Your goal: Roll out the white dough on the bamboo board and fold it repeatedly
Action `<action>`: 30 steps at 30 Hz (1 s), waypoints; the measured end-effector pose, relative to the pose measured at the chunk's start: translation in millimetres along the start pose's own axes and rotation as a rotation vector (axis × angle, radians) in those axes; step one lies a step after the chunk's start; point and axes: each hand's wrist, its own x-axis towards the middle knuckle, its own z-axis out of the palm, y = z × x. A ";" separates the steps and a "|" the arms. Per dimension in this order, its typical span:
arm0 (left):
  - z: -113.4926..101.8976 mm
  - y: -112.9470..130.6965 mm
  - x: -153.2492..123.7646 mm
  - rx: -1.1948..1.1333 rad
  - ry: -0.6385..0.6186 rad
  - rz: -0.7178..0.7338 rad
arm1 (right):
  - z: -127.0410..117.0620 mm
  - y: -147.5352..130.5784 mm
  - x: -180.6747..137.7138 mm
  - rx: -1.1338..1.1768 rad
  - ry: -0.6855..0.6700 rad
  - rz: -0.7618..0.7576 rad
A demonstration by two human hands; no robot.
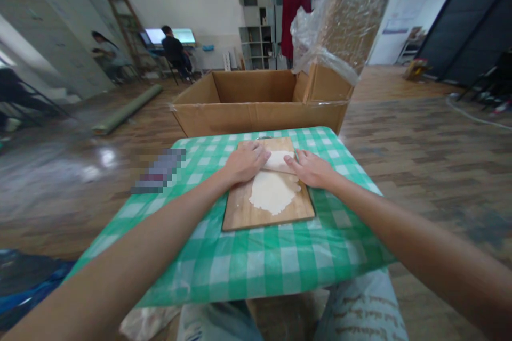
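A pale rolling pin (279,162) lies crosswise on the wooden cutting board (240,214). My left hand (248,161) presses on its left end, fingers over the top. At the other end my right hand (312,168) grips it, thumb lying along the near side. Under and in front of the pin spreads a thin, flat sheet of dough (275,193) with a ragged edge. Both hands cover the pin's ends, so its handles are hidden.
The board rests on a table with a green checked cloth (224,272). A blurred-out flat object (159,171) lies on its left side. Beyond stand an open cardboard box (256,117) and a plastic-wrapped carton (356,26). A person in red (293,16) stands behind.
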 end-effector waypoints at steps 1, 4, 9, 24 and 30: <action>-1.3 1.3 -5.2 -0.014 -0.003 0.021 | -1.7 -8.8 -8.2 0.005 0.007 0.012; -6.3 5.1 -20.3 -0.064 -0.010 0.022 | -6.9 -37.6 -29.0 0.069 0.068 0.148; -15.9 16.1 -55.3 -0.076 -0.026 -0.036 | -11.1 -75.3 -52.3 0.129 0.167 0.220; -25.3 68.3 -129.2 -0.010 0.058 -0.228 | -14.9 -59.4 -60.2 0.139 0.157 -0.034; -13.1 27.5 -78.8 -0.047 -0.012 -0.207 | -17.5 -38.6 -16.7 0.171 0.090 -0.023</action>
